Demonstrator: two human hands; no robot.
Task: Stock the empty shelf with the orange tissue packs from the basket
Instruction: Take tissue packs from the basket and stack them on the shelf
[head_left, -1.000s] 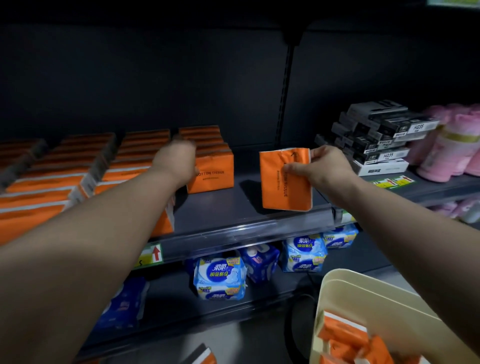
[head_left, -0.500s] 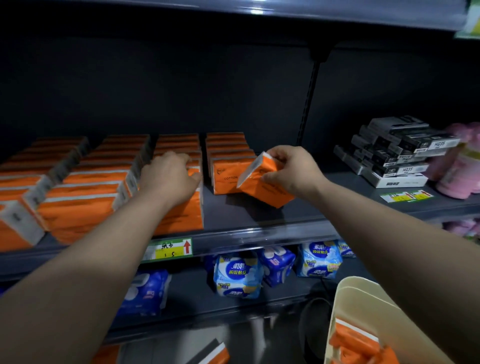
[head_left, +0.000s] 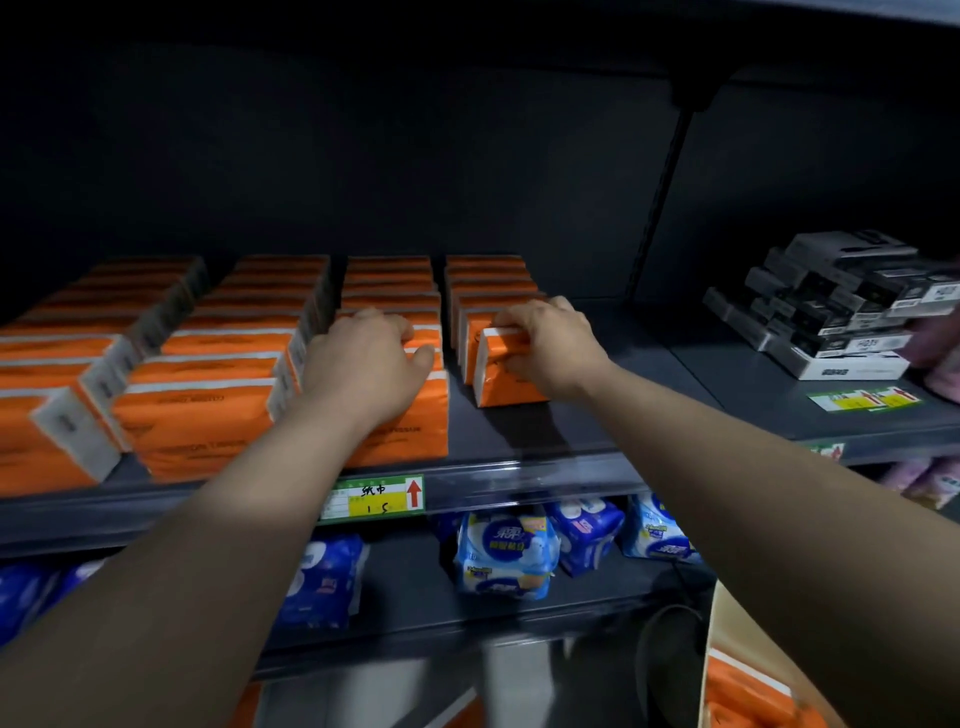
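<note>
The dark metal shelf (head_left: 519, 431) holds four rows of orange tissue packs (head_left: 223, 343). The right hand (head_left: 550, 343) grips one front pack (head_left: 511, 387); the left hand (head_left: 371, 353) rests on another row.

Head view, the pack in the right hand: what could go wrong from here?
1. The right hand grips the pack standing on edge at its row's front, with bare shelf ahead; let go carelessly, it may tip forward.
2. The left hand rests on the next row, whose front pack sits near the shelf lip; a nudge could push it off.
</note>
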